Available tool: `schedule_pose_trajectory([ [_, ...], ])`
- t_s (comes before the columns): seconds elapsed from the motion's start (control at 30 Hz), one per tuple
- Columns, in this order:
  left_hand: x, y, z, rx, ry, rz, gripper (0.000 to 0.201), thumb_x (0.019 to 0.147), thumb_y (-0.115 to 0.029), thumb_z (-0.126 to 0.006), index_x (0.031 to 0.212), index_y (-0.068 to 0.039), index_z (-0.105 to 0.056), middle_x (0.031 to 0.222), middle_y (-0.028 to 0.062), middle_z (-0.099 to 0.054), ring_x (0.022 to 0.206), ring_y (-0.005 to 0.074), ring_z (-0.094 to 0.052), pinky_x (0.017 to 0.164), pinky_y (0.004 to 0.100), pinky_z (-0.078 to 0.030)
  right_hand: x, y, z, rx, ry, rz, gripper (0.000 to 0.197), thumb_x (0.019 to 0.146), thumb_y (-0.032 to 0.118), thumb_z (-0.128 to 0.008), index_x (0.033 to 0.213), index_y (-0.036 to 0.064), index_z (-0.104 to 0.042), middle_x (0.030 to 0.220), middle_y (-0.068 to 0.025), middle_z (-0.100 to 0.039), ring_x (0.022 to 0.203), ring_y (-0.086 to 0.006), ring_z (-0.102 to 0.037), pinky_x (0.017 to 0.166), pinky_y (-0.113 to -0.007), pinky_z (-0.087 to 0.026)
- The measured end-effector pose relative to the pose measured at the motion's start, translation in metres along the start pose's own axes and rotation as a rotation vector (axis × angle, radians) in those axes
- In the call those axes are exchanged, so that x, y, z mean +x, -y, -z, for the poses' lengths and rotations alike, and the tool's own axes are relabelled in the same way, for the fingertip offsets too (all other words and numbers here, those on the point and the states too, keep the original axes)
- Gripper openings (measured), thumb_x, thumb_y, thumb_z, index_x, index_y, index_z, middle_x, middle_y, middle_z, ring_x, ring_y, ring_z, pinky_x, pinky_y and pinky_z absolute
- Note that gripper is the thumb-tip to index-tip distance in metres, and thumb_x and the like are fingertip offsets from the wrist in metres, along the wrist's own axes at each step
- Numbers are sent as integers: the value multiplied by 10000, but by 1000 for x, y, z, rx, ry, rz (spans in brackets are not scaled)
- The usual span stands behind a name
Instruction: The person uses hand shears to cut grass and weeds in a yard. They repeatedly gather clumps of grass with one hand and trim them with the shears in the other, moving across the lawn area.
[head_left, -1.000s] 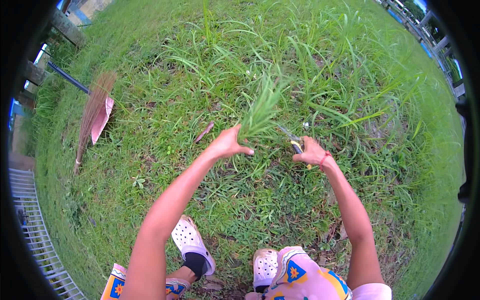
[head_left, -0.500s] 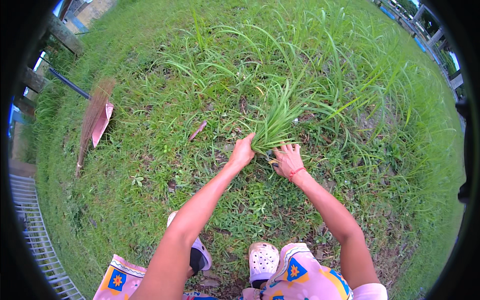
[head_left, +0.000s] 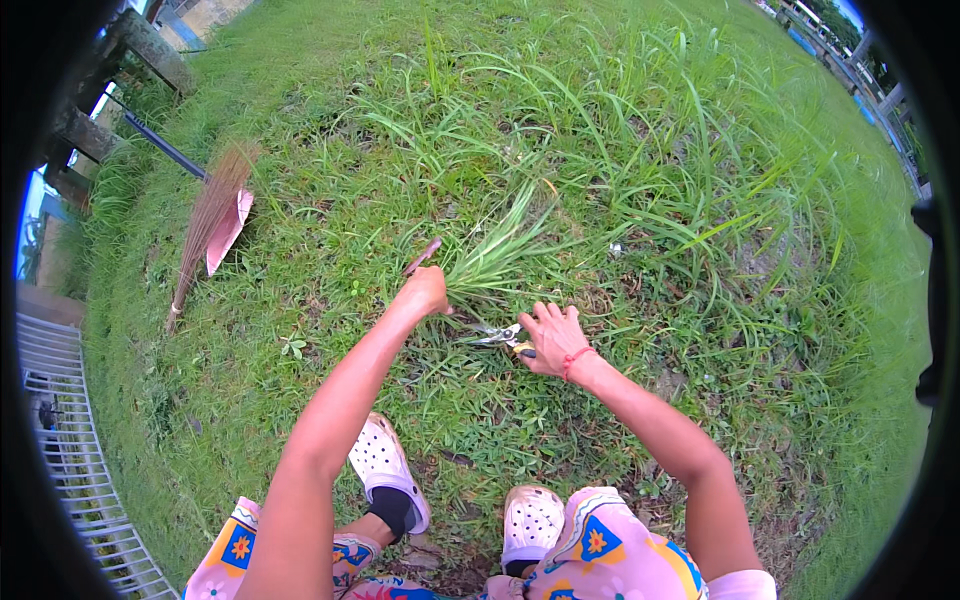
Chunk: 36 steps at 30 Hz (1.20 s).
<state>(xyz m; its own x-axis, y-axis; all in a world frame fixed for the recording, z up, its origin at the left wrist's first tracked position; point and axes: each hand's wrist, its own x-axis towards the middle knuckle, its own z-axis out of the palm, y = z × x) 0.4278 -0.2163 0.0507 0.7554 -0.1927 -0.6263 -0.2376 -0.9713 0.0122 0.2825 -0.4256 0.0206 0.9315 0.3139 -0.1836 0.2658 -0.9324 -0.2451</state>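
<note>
Closed around the base of a bunch of long green grass (head_left: 495,250) is my left hand (head_left: 428,290), with the blades fanning out to the upper right. My right hand (head_left: 553,340) grips a pair of pruning shears (head_left: 502,335) with yellow and black handles. The metal blades point left, just below the bunch and near my left hand. Part of the handles is hidden under my right palm. A thin purplish strip (head_left: 423,256) lies on the ground right beyond my left hand.
A stick broom (head_left: 215,215) lies over a pink dustpan (head_left: 230,232) with a dark handle at the left. Taller grass (head_left: 700,170) stands at the upper right. A metal grille (head_left: 80,440) edges the lower left. My clogs (head_left: 532,520) are close below.
My left hand has moved left with the grass bunch, away from the taller grass. My right hand has shifted slightly left and down, and the shears now show more fully.
</note>
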Motion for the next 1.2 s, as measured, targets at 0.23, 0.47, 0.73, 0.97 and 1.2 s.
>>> schedule_pose_trajectory([
  [0.23,-2,-9,-29,-67,43,60,352,733,-173,-671,1018,34,-646,1051,236,-641,993,340,-635,855,384,-524,45,48,-36,-111,-76,-52,660,686,387,-710,1184,11,-495,1199,-169,-509,1150,-323,-483,931,-551,-370],
  [0.47,-3,-7,-14,-104,-85,-61,262,739,-114,-577,919,55,-665,971,271,-644,936,382,-641,836,422,-521,51,52,-11,265,96,-41,566,687,333,-716,1084,-15,-514,1063,-186,-578,1053,-330,-560,855,-427,-453],
  [0.73,-35,101,114,-436,87,-227,309,820,-332,-684,964,-58,-671,713,69,-656,664,155,-633,607,327,-503,59,18,72,46,25,-24,607,658,391,-726,1018,-45,-507,1069,-215,-445,956,-342,-528,840,-418,-427],
  [0.97,-8,108,-14,-722,-495,-61,444,735,-184,-749,1127,-36,-604,930,193,-671,880,340,-652,805,411,-511,99,42,55,-187,86,-93,608,678,486,-680,1081,60,-519,1096,-154,-500,1053,-312,-506,850,-511,-388],
  [1.2,31,94,-65,-877,-657,-207,535,665,105,-527,1191,6,-541,947,254,-613,884,408,-601,798,427,-484,139,98,-14,-79,14,-231,696,691,504,-680,1205,60,-529,1218,-182,-500,1104,-327,-495,917,-476,-376],
])
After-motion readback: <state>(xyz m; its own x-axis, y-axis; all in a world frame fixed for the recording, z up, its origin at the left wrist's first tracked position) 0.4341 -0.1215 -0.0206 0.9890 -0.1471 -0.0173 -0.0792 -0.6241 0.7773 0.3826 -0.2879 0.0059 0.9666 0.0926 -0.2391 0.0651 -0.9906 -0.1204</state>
